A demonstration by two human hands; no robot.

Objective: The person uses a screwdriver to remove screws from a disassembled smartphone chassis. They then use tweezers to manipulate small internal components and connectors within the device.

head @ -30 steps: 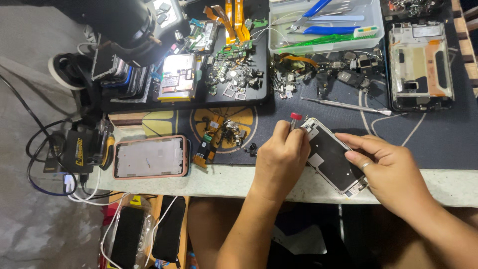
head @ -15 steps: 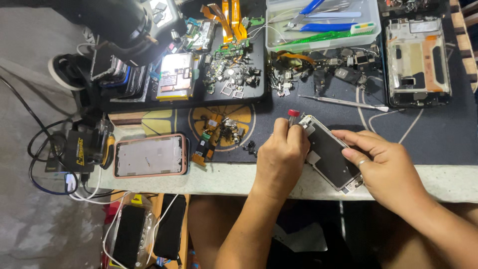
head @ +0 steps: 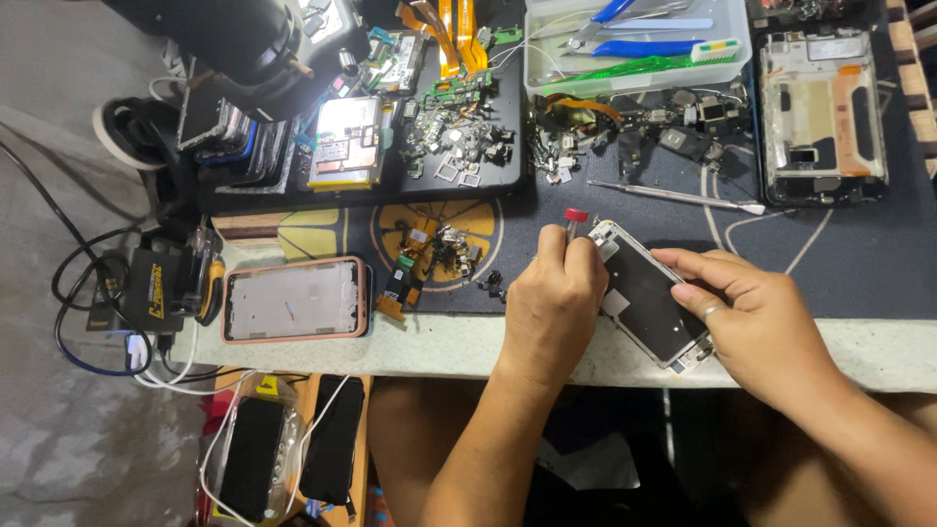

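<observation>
Phone chassis point(head: 649, 303) lies tilted at the near edge of the dark mat point(head: 859, 263), just right of the round yellow emblem point(head: 439, 244). My left hand point(head: 551, 307) is closed around a red-capped screwdriver point(head: 575, 221), its tip hidden under my fist at the chassis's upper left. My right hand point(head: 761, 327) curls over the right side, fingers pressing the chassis down. I judge the driver should stay upright with light, steady pressure so the bit does not slip. Compared with a second ago, both hands sit almost unchanged; only my view has shifted slightly.
</observation>
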